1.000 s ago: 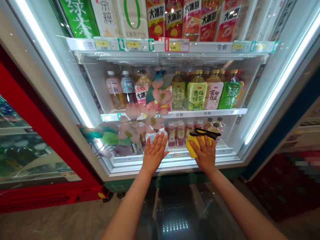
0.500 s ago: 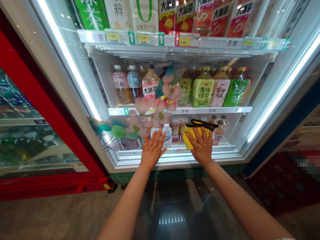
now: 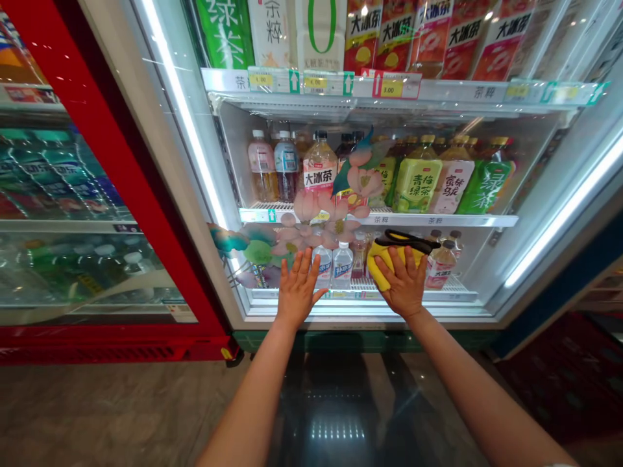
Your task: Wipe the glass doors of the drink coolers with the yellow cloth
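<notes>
Covering the lower part of a yellow cloth with a black looped edge [image 3: 382, 263], the right hand [image 3: 405, 279] lies with fingers splayed; from my feed I can't tell whether any part of it pinches the fabric. That cloth sits at the clear glass [image 3: 503, 266] of a brightly lit drinks cooler [image 3: 379, 324], over the lowest shelf. I have the left hand [image 3: 296, 285] spread flat, palm forward, holding nothing, just beside two clear bottles with white caps [image 3: 342, 266]. A pink flower decal with teal leaves [image 3: 335, 224] partly hides the middle shelf, where I count three bottles unobstructed at right: one yellow-green [image 3: 418, 178], one pale pink [image 3: 452, 178], one bright green [image 3: 487, 178]. Above, five red-labelled packs [image 3: 464, 42] are cut off by the upper edge. At left, a red-framed cooler [image 3: 146, 259] holds more bottles, also cropped
</notes>
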The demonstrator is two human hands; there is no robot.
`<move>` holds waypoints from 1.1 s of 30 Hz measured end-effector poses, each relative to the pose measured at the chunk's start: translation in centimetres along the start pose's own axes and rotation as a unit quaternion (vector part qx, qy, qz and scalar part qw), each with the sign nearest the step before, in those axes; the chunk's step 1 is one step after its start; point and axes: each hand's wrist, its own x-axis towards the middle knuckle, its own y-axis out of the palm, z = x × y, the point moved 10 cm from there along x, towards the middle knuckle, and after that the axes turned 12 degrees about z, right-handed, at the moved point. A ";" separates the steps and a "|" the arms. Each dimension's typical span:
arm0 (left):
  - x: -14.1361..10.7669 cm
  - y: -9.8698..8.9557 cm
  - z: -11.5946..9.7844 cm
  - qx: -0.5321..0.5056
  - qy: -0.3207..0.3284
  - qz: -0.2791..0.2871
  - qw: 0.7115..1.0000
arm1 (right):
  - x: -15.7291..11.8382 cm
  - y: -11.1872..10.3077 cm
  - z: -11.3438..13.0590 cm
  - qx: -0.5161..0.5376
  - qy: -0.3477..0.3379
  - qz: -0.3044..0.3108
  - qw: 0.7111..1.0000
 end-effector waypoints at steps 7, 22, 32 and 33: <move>-1.1 -0.9 2.2 0.001 -0.053 -0.018 0.998 | 4.9 1.0 8.8 0.041 -0.040 0.009 0.998; -2.9 -1.7 4.7 -0.003 -0.079 -0.022 0.997 | 6.7 1.3 13.9 0.055 -0.080 -0.001 0.995; -3.3 -3.6 7.4 -0.013 -0.109 -0.029 0.994 | 8.9 0.1 12.2 0.024 -0.051 0.049 0.997; -3.3 -4.0 7.7 -0.015 -0.115 -0.031 0.993 | 9.8 0.0 13.2 0.028 -0.053 0.047 0.997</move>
